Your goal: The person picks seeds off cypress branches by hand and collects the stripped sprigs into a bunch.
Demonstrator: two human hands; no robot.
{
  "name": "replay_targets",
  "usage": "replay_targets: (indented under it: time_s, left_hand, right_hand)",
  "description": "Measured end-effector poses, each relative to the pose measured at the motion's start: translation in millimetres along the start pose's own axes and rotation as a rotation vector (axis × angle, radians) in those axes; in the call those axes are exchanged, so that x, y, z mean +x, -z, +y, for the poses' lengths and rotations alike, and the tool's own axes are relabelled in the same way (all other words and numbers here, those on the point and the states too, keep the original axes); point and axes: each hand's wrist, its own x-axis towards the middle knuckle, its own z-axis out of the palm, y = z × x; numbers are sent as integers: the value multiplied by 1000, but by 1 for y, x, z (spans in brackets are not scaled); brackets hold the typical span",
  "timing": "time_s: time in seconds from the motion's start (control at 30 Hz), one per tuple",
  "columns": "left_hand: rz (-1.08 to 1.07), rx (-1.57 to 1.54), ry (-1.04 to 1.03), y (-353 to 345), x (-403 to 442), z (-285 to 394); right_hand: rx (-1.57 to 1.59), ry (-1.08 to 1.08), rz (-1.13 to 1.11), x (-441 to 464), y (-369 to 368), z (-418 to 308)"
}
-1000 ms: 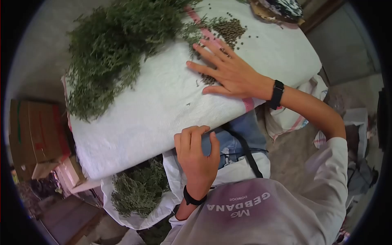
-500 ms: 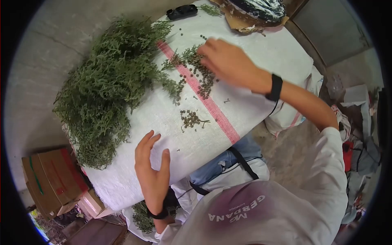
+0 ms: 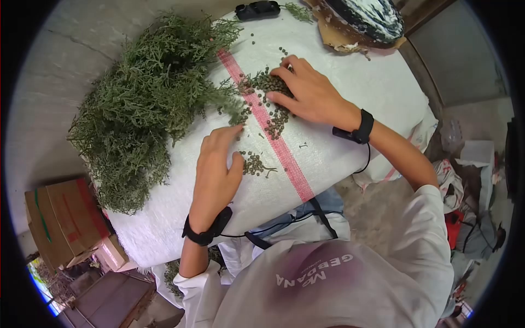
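Left hand: the left hand [image 3: 219,161] reaches forward with palm down, fingers lightly bent and thumb held apart; it is unclenched, its fingertips close to a blurred green sprig [image 3: 239,113], and whether they touch it cannot be told.
Right hand: the right hand [image 3: 317,93] arches over the main pile of seeds [image 3: 278,124], forefinger and thumb parted with seeds between them; the other fingers are partly hidden, so whether it grips any seeds cannot be told.
Arms: the left forearm rises steeply from the shirt [image 3: 328,290], while the right elbow swings wide and its forearm slants inward; a black wristband [image 3: 199,236] circles the left wrist.
Seeds: the main pile lies on the white sack [image 3: 328,158], partly across its pink stripe [image 3: 290,167]; a smaller cluster [image 3: 252,164] sits just beside the left thumb.
Branches: a heap of green branches [image 3: 136,109] covers the sack's left part, beyond the left hand.
Sack edges: the near edge runs just in front of the shirt; at the far edge stand a black object [image 3: 258,10] and a round, white-smeared thing [image 3: 377,16].
Open room: plain white fabric shows right of the right hand, and between the small cluster and the near edge.
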Motion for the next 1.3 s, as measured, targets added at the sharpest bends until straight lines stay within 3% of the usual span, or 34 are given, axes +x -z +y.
replay_targets:
  time_s: [0.17,0.4,0.6,0.73,0.83,0.87,0.97,1.1,1.2,1.23,1.3]
  left_hand:
    - [92,132,-118,-9,12,-8]
    - [110,57,-16,-24,11,-16]
    - [103,-3,-20,-27,-8,-19]
    - [97,-388,86,-23,-32,-5]
    - [164,60,44,-23,-67,3]
    - [163,63,47,-27,-73,7]
    - [50,382,45,-52,-87,26]
    - [110,381,-11,-71,-74,21]
    - [189,136,-49,-74,-61,29]
    - [217,8,-68,-76,-58,32]
    - [229,-2,-23,-71,-68,37]
  right_hand:
    - [26,-15,-34,-7,-1,-10]
    - [223,72,-80,-23,-18,-47]
    - [211,191,-104,-39,-28,-71]
    - [129,224,-127,-57,-9,-77]
    - [112,232,-120,-79,-6,-95]
    - [103,250,-104,-87,-5,-98]
    - [88,289,-70,-98,-5,-102]
    - [224,243,40,-86,-13,-95]
    - [322,-15,190,-81,-17,-77]
    - [312,-24,199,-82,-16,-72]
    - [549,-247,154,-86,-16,-65]
